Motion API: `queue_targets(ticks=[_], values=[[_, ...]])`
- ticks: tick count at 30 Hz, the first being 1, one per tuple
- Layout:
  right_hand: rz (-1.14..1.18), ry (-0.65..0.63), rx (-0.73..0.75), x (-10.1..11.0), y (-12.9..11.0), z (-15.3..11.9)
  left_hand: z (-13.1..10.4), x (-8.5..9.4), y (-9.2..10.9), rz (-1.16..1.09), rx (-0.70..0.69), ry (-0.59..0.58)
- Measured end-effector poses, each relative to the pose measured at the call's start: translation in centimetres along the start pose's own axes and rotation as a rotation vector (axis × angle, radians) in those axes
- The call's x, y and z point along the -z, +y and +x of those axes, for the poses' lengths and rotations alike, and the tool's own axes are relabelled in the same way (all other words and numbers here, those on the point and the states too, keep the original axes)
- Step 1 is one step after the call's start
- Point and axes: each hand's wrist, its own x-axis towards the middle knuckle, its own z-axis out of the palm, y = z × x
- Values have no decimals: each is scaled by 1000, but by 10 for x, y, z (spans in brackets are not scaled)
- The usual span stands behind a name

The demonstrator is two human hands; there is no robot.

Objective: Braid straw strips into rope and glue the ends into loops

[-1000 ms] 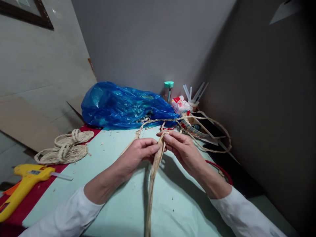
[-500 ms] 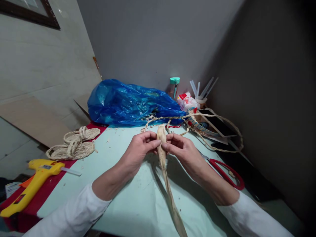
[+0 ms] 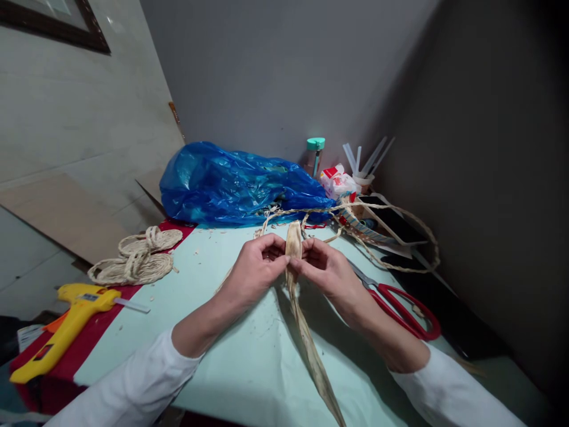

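A long, pale tan strip of dried fibre (image 3: pixel 306 341) hangs from between my hands toward the table's near edge, its broad flat end upright above my fingertips. My left hand (image 3: pixel 262 264) pinches it from the left, thumb in front. From the right, my right hand (image 3: pixel 322 267) pinches the same spot, and the two thumb tips meet or nearly meet. The strip is narrower and creased below the thumbs. Most of my other fingertips are hidden behind it.
A blue plastic bag (image 3: pixel 240 187) lies at the back. Braided soles (image 3: pixel 144 267) and a yellow glue gun (image 3: pixel 73 326) are on the left. Red-handled scissors (image 3: pixel 411 311) lie right, near a braided cord (image 3: pixel 433 237) and a dark tablet (image 3: pixel 391 219).
The strip's upper end looks broader and flatter, and my thumbs have come together in front of it. Its lower end has swung slightly right. The view has shifted a little.
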Motion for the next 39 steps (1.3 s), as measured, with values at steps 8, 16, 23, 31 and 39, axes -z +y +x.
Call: queue_targets(ticks=[8,16,23,31,39], values=[[-52,72,-4,-1,5,0,1,-3,-6,70,-30,-1],[167,-4,-123,3,4,0,-3,-3,2,-46,46,-73],[313,-95,-174,2,-6,-5,-1,7,10,-242,125,-174],[401,-179,-163,1,-9,-5,4,19,6,-378,173,-336],[435,-188,-98,1,-8,-5,5,18,3,-565,262,-335]])
